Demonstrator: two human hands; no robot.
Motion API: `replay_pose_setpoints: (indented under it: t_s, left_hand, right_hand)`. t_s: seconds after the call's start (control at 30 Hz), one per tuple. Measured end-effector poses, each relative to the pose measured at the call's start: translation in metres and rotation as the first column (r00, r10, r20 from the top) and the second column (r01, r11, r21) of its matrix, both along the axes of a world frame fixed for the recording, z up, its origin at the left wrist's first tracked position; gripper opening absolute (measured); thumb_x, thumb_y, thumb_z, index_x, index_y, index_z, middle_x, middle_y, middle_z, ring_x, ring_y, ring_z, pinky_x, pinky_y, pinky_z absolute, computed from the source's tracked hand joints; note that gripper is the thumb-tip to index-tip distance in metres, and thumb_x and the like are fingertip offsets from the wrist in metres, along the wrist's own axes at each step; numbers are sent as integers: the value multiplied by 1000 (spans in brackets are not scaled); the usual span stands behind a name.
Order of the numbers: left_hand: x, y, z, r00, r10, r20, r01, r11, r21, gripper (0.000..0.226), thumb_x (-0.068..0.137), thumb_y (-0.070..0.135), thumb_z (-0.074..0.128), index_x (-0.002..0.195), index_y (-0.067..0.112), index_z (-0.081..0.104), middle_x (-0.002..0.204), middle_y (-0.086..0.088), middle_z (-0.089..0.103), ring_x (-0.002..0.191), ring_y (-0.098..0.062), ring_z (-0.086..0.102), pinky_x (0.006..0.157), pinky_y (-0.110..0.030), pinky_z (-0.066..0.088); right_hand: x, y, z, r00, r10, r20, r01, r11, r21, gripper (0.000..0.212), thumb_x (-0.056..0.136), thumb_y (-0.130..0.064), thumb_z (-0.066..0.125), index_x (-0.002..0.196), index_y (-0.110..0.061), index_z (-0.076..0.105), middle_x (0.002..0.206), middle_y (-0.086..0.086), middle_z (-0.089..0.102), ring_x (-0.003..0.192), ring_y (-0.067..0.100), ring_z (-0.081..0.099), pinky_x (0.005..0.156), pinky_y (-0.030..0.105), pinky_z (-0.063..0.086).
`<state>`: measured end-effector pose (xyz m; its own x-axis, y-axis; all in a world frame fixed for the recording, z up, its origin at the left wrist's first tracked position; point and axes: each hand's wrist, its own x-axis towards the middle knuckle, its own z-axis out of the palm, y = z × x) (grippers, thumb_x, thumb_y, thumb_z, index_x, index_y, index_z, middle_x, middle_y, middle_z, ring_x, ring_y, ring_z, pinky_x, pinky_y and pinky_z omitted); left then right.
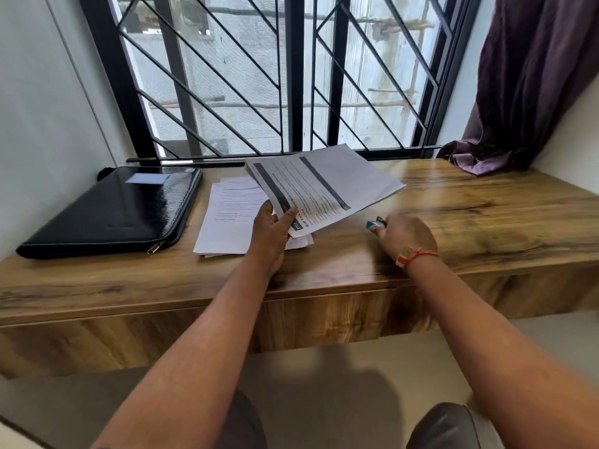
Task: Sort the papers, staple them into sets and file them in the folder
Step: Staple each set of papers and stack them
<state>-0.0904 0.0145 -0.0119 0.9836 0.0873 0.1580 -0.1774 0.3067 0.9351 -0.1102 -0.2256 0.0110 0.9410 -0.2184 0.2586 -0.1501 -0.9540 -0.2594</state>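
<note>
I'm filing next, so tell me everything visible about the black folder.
The black folder lies flat and closed on the wooden desk, at its left end. Its glossy, leather-like cover bears a pale rectangular label; a metal zip pull sits at its near corner. Loose papers lie right of it. Only the desk touches it.

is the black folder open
No, the black folder lies closed and flat on the desk, left of the loose papers.

Folder [110, 210] left of paper pile [227, 218]; stapler [376, 224] right.
</note>
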Motion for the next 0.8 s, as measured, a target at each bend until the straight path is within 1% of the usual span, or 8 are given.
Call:
replay_pose_setpoints:
  t_s: [0.1,0.27,0.4,0.53,0.6,0.7,0.77,0.8]
  left_hand:
    - [1,-1,0,1000,18,7,-18,1000,6,35,96,6,63,130,10,55,124,-10,68,110,-23,69,94,-46,57]
    - [0,-1,-1,999,29,24,-30,999,17,34,96,6,63,129,9,56,124,-10,69,110,-23,70,93,-45,58]
    - [-2,-1,0,998,47,46,-50,996,69,36,95,9,66,130,9,57,123,-9,69,111,-23,69,93,-44,58]
    - [-6,-3,3,994,97,58,-103,989,103,32,95,12,67,126,14,60,123,-4,69,113,-23,68,94,-45,57]
    - [-8,0,7,991,114,69,-122,985,123,34,95,14,66,128,16,59,124,-3,69,114,-24,67,95,-47,57]
    - [-8,13,23,984,119,134,-142,973,184,27,97,15,64,123,24,62,123,0,70,112,-22,68,95,-47,57]
    - [-7,25,43,971,122,207,-167,962,217,24,98,15,62,118,29,64,121,3,70,112,-18,68,96,-44,56]
    - [-7,31,55,962,124,244,-184,953,240,26,99,15,62,121,27,64,123,3,70,114,-18,67,97,-42,56]
  right_hand:
    - [13,-10,-14,1000,-16,18,19,990,-137,36,94,-42,58,104,-10,70,106,19,67,103,39,59,81,38,46]
    - [19,-14,-18,1000,3,24,0,992,-127,38,92,-47,61,101,-11,71,105,16,66,99,36,58,78,37,43]
    - [11,-14,-13,999,-35,17,37,992,-124,47,91,-55,58,108,-12,69,112,14,64,106,35,54,80,37,45]
    - [-1,-13,5,979,-51,196,63,997,-52,47,95,-48,56,119,-8,62,118,17,61,111,37,51,85,41,46]
    - [-3,-12,18,946,-1,323,5,1000,-10,52,93,-44,61,126,-5,56,121,19,59,110,38,52,86,42,46]
    - [3,-6,40,880,138,455,-154,988,-1,69,89,-38,69,142,-4,42,135,20,53,120,38,49,97,45,44]
    - [9,2,57,820,229,525,-233,971,-59,83,85,-37,73,150,-5,33,146,20,44,131,37,44,107,44,39]
    - [12,8,67,797,261,545,-249,964,-97,89,84,-38,74,152,-5,28,151,20,39,137,36,39,112,44,35]
